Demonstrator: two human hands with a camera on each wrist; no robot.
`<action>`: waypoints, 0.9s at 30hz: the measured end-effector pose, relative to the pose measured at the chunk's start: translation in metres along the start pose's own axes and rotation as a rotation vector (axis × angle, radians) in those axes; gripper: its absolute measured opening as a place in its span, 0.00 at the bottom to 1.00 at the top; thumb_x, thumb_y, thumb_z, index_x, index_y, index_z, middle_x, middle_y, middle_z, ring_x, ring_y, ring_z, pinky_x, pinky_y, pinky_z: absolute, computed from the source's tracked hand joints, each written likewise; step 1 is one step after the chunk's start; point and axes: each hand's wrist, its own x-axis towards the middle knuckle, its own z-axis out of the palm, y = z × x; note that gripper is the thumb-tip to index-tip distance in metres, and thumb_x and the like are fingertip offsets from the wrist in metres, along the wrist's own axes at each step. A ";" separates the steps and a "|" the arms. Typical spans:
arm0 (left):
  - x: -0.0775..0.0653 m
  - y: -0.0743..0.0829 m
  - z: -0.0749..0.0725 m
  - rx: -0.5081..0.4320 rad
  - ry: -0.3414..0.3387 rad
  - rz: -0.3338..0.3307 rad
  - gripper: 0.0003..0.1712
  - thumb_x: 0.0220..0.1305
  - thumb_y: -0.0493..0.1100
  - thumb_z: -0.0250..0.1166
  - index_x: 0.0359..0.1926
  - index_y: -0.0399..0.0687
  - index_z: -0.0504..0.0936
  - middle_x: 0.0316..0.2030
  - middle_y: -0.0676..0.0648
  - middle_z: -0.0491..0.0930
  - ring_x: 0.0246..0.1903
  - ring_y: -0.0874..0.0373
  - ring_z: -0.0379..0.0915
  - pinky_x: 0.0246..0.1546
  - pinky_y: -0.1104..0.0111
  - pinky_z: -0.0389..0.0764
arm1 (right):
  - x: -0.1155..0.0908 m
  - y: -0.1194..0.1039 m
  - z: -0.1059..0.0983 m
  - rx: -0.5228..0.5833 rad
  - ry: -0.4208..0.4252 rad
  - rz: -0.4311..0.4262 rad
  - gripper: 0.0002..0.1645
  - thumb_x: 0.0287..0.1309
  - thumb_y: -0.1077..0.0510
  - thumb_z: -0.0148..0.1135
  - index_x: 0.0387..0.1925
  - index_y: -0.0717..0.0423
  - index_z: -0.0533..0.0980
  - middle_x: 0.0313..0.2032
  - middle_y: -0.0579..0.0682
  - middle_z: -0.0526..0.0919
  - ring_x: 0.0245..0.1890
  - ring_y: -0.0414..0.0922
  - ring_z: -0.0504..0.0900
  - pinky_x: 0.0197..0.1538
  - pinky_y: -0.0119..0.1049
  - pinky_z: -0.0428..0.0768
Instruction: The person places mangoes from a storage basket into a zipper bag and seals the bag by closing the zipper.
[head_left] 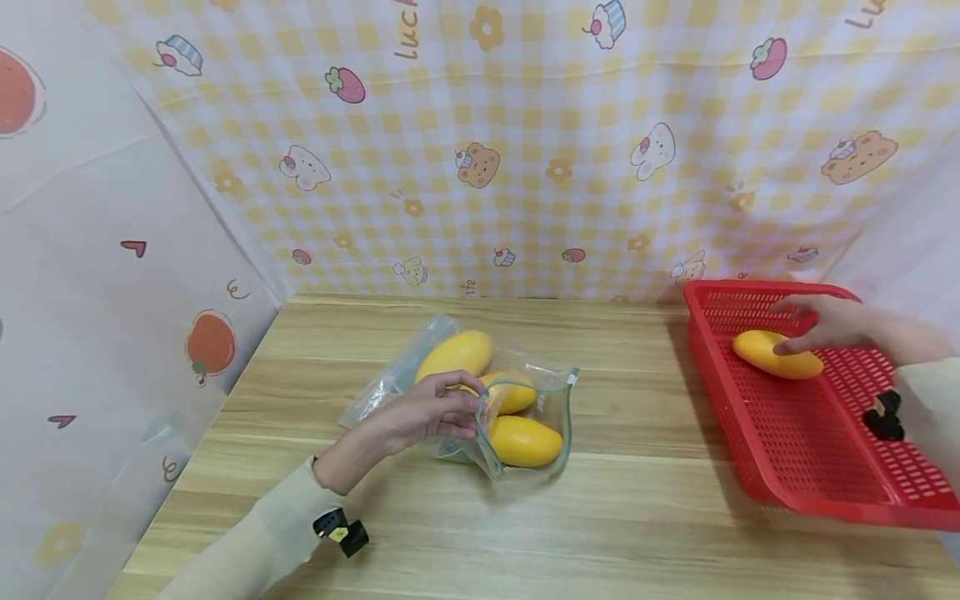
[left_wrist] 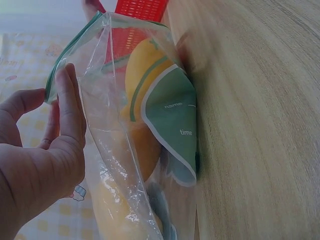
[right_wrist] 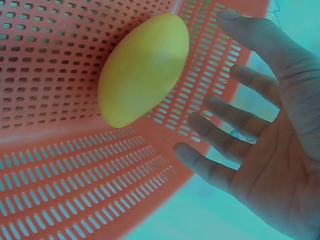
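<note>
My left hand (head_left: 438, 408) pinches the green-edged rim of a clear zip bag (left_wrist: 112, 100) between thumb and fingers, and the bag's mouth gapes to the right. Inside the bag lie three yellow mangoes, one mango (head_left: 525, 442) right by the mouth and another mango (head_left: 457, 354) at the far end. Over the red basket (head_left: 716, 375) on the right, my right hand (head_left: 832, 323) is spread with nothing in it. Below its fingers, a single yellow mango (right_wrist: 145, 70) rests on the basket floor, apart from the fingers in the right wrist view.
Both bag and basket stand on a wood-grain table (head_left: 622, 517). A yellow checked cloth (head_left: 525, 200) hangs along the back edge, and a white printed sheet (head_left: 112, 275) covers the left side. The basket's raised walls surround the mango there.
</note>
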 end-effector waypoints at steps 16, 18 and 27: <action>0.000 -0.001 -0.001 -0.008 -0.007 0.007 0.13 0.71 0.34 0.62 0.53 0.39 0.73 0.36 0.42 0.82 0.32 0.53 0.83 0.41 0.63 0.88 | 0.011 0.016 0.020 0.062 -0.066 0.051 0.54 0.49 0.46 0.80 0.65 0.73 0.63 0.59 0.82 0.66 0.56 0.78 0.66 0.51 0.76 0.72; 0.000 -0.002 -0.001 -0.005 -0.009 0.006 0.13 0.71 0.34 0.62 0.53 0.38 0.73 0.37 0.42 0.82 0.32 0.53 0.83 0.41 0.63 0.88 | 0.011 0.017 0.023 0.065 -0.076 0.053 0.55 0.48 0.46 0.80 0.66 0.74 0.62 0.60 0.83 0.65 0.57 0.79 0.64 0.52 0.78 0.69; 0.001 -0.002 -0.001 0.002 -0.006 0.004 0.13 0.70 0.35 0.63 0.53 0.38 0.73 0.37 0.42 0.82 0.32 0.53 0.83 0.42 0.63 0.88 | 0.013 0.022 0.033 0.092 -0.092 0.054 0.51 0.47 0.50 0.81 0.65 0.71 0.65 0.59 0.81 0.66 0.54 0.76 0.67 0.52 0.77 0.70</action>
